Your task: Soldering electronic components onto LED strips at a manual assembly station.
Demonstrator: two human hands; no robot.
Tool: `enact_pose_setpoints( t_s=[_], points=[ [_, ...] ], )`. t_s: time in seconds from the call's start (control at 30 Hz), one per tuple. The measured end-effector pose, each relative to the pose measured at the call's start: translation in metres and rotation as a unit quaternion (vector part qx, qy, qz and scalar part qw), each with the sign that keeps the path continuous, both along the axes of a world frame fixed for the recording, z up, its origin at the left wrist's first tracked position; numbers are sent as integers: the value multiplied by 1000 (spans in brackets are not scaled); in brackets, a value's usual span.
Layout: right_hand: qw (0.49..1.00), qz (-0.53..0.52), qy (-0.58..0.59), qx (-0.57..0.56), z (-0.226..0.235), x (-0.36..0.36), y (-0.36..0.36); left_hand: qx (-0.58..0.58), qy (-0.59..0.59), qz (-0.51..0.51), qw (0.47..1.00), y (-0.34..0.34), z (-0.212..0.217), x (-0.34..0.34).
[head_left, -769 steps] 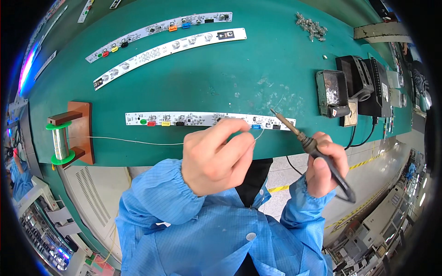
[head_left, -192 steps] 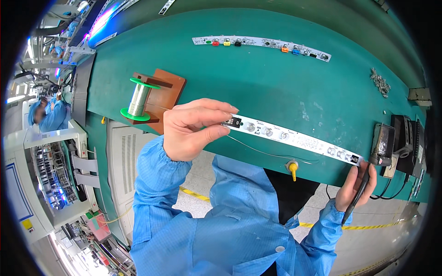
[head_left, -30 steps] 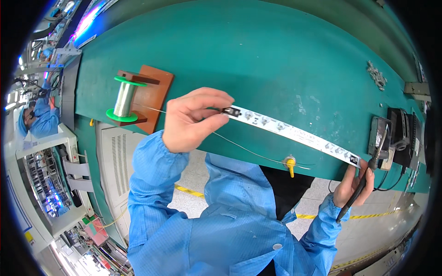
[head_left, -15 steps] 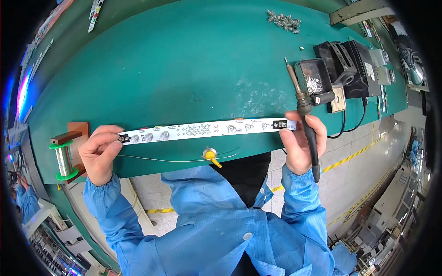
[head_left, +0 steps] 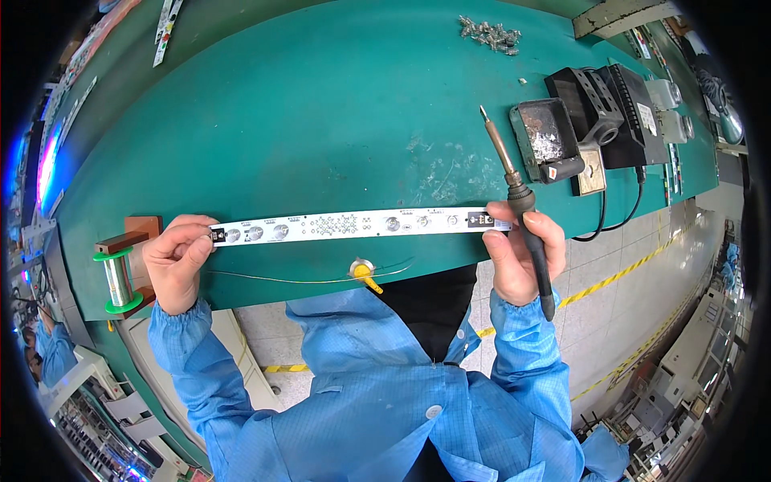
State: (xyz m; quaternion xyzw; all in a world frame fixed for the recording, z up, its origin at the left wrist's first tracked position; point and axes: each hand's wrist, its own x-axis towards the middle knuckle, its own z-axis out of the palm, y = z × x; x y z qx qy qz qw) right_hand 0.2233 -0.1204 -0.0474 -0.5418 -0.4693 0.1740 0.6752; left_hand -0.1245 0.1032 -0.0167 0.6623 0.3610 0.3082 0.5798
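Observation:
A long narrow white circuit board strip spans between my hands above the near part of the green mat. It carries black end patches, round silvery spots and a cluster of small pads. My left hand pinches its left end between thumb and fingers. At the other end, my right hand has thumb and fingertips on the strip. That same hand holds a soldering iron, its tip pointing up and left, its dark handle running down across the palm. Solder wire lies near the mat's front edge, below the strip.
At left, a solder wire spool sits on a brown stand. A dark tray, an iron holder and a black box with cables occupy the right. Small metal parts lie far back. A yellow-and-metal piece sits at the front edge.
The strip has tilted, and the coloured bits along its far edge no longer show. The soldering iron's tip has swung slightly left and nearer. Both hands keep their grip.

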Motion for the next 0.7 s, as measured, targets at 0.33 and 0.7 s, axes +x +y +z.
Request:
enact_pose_setpoints(
  t_s=[0.33,0.7],
  points=[
    [998,-11,-59,1,-6,5,-2,-35,-7,8,999,-1,-1,3],
    [998,-38,-57,-4,-6,2,2,-41,-16,2,999,8,-5,9]
  ],
)
